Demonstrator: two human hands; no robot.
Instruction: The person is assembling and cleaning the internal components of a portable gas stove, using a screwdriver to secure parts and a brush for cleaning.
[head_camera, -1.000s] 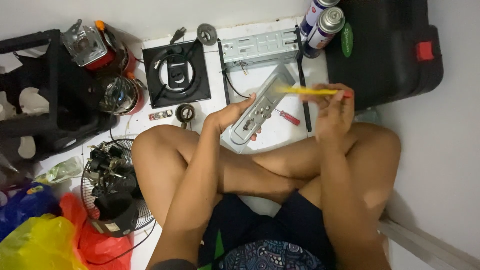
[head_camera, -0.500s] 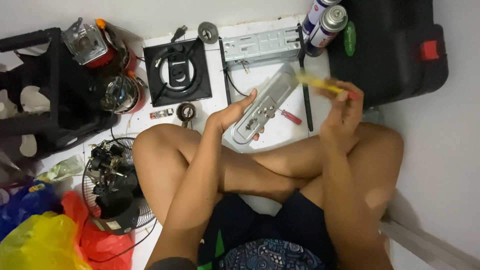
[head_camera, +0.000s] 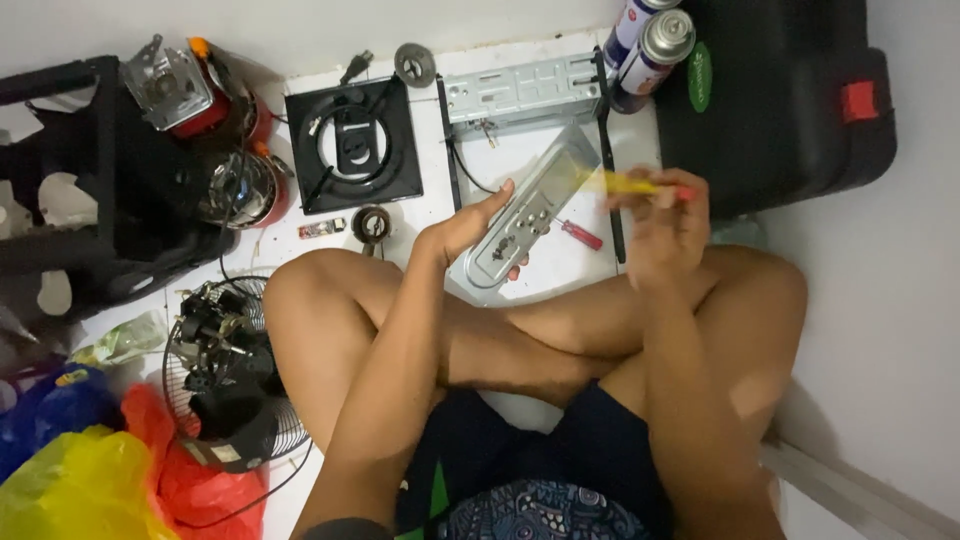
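At frame centre, I grip a perforated metal plate (head_camera: 525, 215) in my left hand (head_camera: 470, 225).
My right hand (head_camera: 665, 225) pinches a yellow-handled screwdriver (head_camera: 625, 183); black case (head_camera: 780, 100) edge crowds right, bare white floor (head_camera: 560, 270) below the plate.

The long flat metal panel (head_camera: 525, 215) is dull silver-grey; the thin stick-like tool (head_camera: 630, 184) is yellow with a red end. A small screwdriver (head_camera: 581, 235) has a red handle. The square burner plate (head_camera: 352, 145) is black. Crumpled plastic bags (head_camera: 75, 485) are yellow, red and blue.
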